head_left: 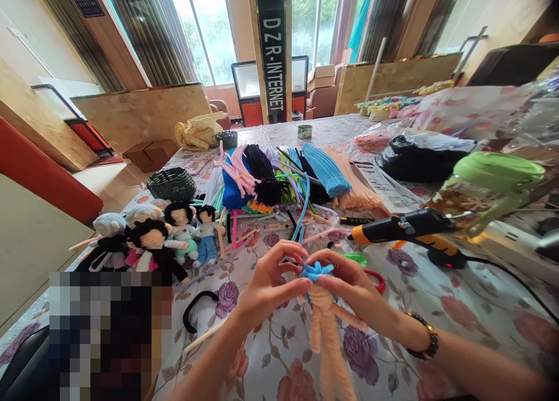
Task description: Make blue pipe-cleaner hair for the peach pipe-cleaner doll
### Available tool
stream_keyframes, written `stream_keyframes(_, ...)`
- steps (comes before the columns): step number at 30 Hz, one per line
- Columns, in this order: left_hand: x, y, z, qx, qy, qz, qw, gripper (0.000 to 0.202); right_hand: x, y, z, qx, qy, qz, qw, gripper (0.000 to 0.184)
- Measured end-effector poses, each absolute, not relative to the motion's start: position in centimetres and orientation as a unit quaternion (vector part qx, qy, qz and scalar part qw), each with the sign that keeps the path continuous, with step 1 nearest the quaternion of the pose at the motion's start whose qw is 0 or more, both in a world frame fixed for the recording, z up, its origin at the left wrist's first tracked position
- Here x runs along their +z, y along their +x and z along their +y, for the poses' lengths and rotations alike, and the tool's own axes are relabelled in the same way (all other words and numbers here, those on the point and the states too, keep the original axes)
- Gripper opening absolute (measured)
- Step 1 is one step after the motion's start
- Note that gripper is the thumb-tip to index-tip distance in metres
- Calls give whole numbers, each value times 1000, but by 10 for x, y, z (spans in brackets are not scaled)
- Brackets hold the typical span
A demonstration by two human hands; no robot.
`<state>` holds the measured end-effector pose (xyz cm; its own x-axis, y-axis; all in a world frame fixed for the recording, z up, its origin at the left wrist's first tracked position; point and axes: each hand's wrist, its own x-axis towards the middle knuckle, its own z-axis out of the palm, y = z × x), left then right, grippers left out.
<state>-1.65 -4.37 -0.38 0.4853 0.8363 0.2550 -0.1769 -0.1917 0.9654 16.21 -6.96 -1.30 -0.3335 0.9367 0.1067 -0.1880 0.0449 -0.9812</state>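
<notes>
A peach pipe-cleaner doll point(328, 337) hangs between my hands above the floral tablecloth point(437, 308), its legs pointing toward me. Blue pipe-cleaner loops point(318, 270) sit on its head. My left hand point(271, 284) pinches the blue loops from the left, fingers curled. My right hand point(349, 284), with a bead bracelet on the wrist, grips the doll's head and blue loops from the right. A long blue pipe cleaner point(303, 215) runs up from the head toward the piles.
Finished dolls point(152, 238) lie at the left. Bundles of coloured pipe cleaners point(283, 180) fill the table's middle. An orange-and-black glue gun point(406, 229) stands at the right beside a green-lidded jar point(484, 185). Dark woven baskets point(171, 183), a black pipe cleaner point(196, 308) and red-handled scissors point(376, 279) are nearby.
</notes>
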Motion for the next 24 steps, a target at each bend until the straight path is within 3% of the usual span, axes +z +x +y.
stream_keyframes(5,-10,-18,-41,366,637,261,626,53,-15,162,-69,615,-337,-535,471,25)
stream_keyframes(12,-11,-17,-43,347,632,257,644,69,-19,161,-65,626,-309,-512,500,31)
stream_keyframes(18,-9,-12,-46,345,636,281,631,75,-22,159,-66,658,-300,-477,499,45)
stream_keyframes(24,-9,-8,-49,364,630,290,622,70,-20,160,-69,636,-321,-507,485,51)
